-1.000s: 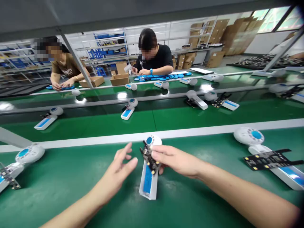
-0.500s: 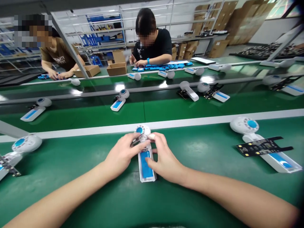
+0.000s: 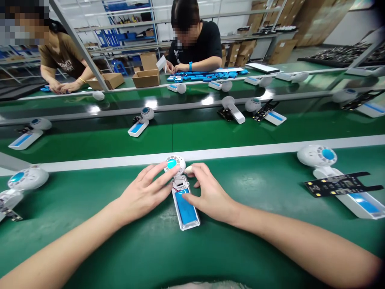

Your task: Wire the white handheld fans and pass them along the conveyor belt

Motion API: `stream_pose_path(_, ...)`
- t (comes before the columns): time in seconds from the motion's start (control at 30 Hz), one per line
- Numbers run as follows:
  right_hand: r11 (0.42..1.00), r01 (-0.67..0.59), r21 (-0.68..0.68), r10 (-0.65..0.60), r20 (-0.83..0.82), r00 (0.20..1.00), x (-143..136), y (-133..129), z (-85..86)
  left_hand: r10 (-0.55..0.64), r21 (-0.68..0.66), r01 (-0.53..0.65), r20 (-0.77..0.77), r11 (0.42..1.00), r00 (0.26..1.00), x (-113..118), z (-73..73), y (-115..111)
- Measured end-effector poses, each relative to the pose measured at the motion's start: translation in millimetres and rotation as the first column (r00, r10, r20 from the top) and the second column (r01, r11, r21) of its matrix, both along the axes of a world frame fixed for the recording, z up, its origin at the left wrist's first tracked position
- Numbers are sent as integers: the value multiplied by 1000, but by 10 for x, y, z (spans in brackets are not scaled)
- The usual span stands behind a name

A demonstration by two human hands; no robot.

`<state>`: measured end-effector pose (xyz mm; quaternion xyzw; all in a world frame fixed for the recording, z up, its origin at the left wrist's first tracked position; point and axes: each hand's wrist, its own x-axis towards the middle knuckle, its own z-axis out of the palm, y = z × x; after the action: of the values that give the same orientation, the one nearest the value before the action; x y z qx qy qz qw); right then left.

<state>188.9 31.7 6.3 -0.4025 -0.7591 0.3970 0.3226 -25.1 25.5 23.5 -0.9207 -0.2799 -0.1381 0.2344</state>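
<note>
In front of me on the green belt lies a white handheld device, its round head pointing away and a blue battery-like block in its open handle. My left hand spreads its fingers across the left side of the head and neck. On the right, my right hand has its thumb on the blue block, with its other fingers bent and apart beside the neck. A white cover sits on one right fingertip. Thin wires show near the neck. Whatever lies under my left palm is hidden.
A similar device with a black circuit board across it lies to the right, and another device to the left. Beyond a white rail, more devices lie on a second belt. Two people work behind it near cardboard boxes.
The device has turned slightly, its head shifting left and its lower end right. My left hand has drawn back left with fingers straighter; the dark part beneath it no longer shows.
</note>
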Motion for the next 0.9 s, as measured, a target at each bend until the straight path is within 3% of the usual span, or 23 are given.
stream_pose_path(0.1,985,-39,166,14,154,988,-19,-18,16,135,-183,-101,179,978,975,70,-19,-62)
stream_pose_path(0.23,988,-116,102,101,144,984,-104,-10,-54,369,-505,-146,375,851,850,217,-80,-158)
stream_pose_path(0.37,993,-100,64,98,30,995,-169,38,-107,530,-655,-108,491,748,691,287,-140,-205)
stream_pose_path(0.53,990,-124,72,123,19,992,-156,114,-106,472,-660,89,619,746,628,175,-191,-182)
stream_pose_path(0.67,987,-124,105,115,90,989,-152,134,-92,534,-698,27,571,716,623,118,-191,-170)
stream_pose_path(0.9,993,-21,112,17,41,999,-193,67,3,394,-529,-71,528,845,752,238,-165,-229)
